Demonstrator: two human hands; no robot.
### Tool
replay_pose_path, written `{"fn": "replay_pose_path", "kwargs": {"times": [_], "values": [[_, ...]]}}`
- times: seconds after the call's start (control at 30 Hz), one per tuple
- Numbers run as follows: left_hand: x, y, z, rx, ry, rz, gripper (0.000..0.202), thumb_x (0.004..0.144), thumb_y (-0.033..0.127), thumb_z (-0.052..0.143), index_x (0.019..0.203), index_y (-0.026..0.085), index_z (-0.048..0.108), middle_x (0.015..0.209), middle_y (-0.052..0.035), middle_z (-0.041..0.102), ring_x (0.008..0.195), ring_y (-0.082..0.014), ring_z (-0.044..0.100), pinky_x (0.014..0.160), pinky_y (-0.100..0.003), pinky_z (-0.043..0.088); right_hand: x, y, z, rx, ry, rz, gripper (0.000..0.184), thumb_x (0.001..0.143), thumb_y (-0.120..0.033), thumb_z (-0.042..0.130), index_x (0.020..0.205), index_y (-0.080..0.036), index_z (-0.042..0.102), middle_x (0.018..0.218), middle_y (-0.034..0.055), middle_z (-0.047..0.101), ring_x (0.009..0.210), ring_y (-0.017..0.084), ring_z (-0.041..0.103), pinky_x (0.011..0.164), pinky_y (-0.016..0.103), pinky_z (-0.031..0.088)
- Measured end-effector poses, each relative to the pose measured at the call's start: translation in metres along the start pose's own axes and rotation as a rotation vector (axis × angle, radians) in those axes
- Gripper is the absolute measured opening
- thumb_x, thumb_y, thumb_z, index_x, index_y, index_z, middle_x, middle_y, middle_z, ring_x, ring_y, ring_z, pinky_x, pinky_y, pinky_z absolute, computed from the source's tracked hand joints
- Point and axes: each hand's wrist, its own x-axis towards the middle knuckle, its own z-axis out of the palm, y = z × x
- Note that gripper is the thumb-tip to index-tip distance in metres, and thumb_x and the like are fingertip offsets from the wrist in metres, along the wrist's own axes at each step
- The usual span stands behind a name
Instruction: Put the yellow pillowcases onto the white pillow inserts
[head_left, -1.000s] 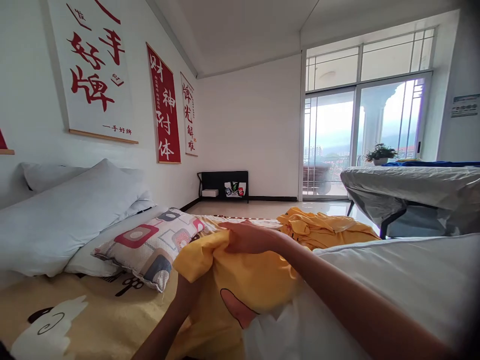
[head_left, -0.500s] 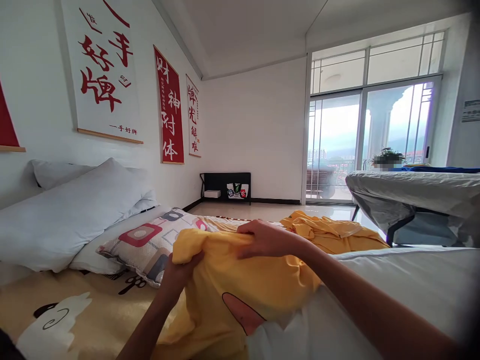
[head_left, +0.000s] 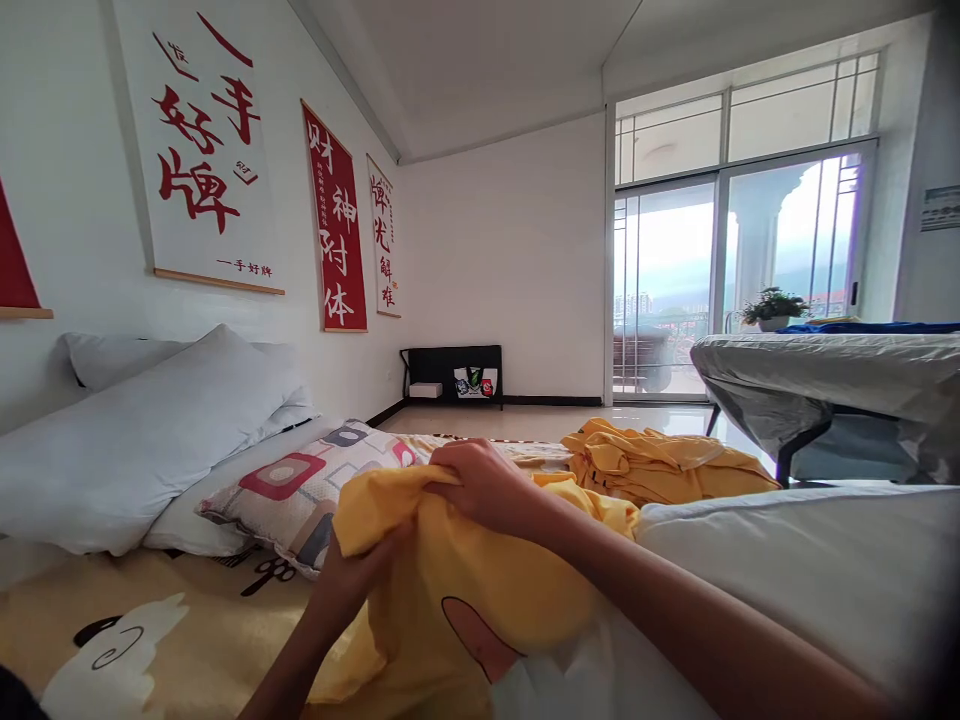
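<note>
A yellow cover (head_left: 480, 590) with a red-brown cartoon patch is bunched over a white pillow or duvet (head_left: 787, 560) on the bed in front of me. My right hand (head_left: 484, 485) grips the top edge of the yellow cover, fingers curled into the fabric. My left hand (head_left: 352, 570) holds the cover's left corner from below, partly hidden by the cloth. Behind my hands lies a crumpled heap of more yellow fabric (head_left: 660, 465).
A patterned pillow (head_left: 300, 490) lies to the left, with white pillows (head_left: 142, 430) against the wall. The yellow cartoon sheet (head_left: 150, 630) covers the bed. A covered table (head_left: 832, 375) stands at right before glass balcony doors (head_left: 720, 280). Calligraphy scrolls hang on the left wall.
My right hand has slid left along the cover's top edge, closer to the left hand. The left hand, hidden behind the cloth a second ago, now grips the corner.
</note>
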Motion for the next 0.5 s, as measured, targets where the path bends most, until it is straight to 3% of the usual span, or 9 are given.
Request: {"fn": "replay_pose_path", "kwargs": {"times": [0.13, 0.23, 0.33, 0.5], "values": [[-0.003, 0.035, -0.010, 0.058, 0.086, 0.174, 0.043, 0.067, 0.052, 0.066, 0.087, 0.014, 0.067, 0.078, -0.0057, 0.071, 0.076, -0.0251, 0.066, 0.060, -0.028, 0.052, 0.001, -0.003, 0.001, 0.170, 0.126, 0.031, 0.016, 0.080, -0.030, 0.064, 0.070, -0.018, 0.064, 0.068, -0.0024, 0.059, 0.065, 0.010, 0.046, 0.060, 0.022, 0.029], [0.002, 0.051, -0.009, 0.361, 0.000, 0.255, 0.032, 0.067, 0.047, 0.068, 0.074, 0.016, 0.065, 0.066, -0.0031, 0.068, 0.066, -0.0217, 0.062, 0.054, -0.026, 0.047, 0.003, -0.009, 0.002, 0.329, 0.159, 0.118, 0.016, 0.078, -0.031, 0.066, 0.069, -0.017, 0.066, 0.062, -0.0038, 0.056, 0.063, 0.010, 0.045, 0.059, 0.022, 0.030], [0.010, 0.049, -0.004, 0.531, -0.115, 0.226, 0.029, 0.065, 0.046, 0.068, 0.062, 0.017, 0.062, 0.054, -0.0008, 0.061, 0.056, -0.0185, 0.057, 0.050, -0.026, 0.042, 0.004, -0.013, 0.002, 0.496, 0.129, 0.135, 0.016, 0.075, -0.032, 0.067, 0.072, -0.016, 0.067, 0.064, -0.0038, 0.057, 0.064, 0.010, 0.046, 0.058, 0.022, 0.033], [0.018, 0.035, 0.001, 0.265, -0.110, 0.120, 0.035, 0.062, 0.044, 0.072, 0.082, 0.015, 0.069, 0.072, -0.0037, 0.070, 0.070, -0.0233, 0.064, 0.056, -0.028, 0.050, 0.000, -0.007, -0.006, 0.506, 0.063, 0.090, 0.023, 0.076, -0.037, 0.065, 0.087, -0.018, 0.068, 0.071, -0.0022, 0.059, 0.066, 0.011, 0.049, 0.060, 0.023, 0.035]]}}
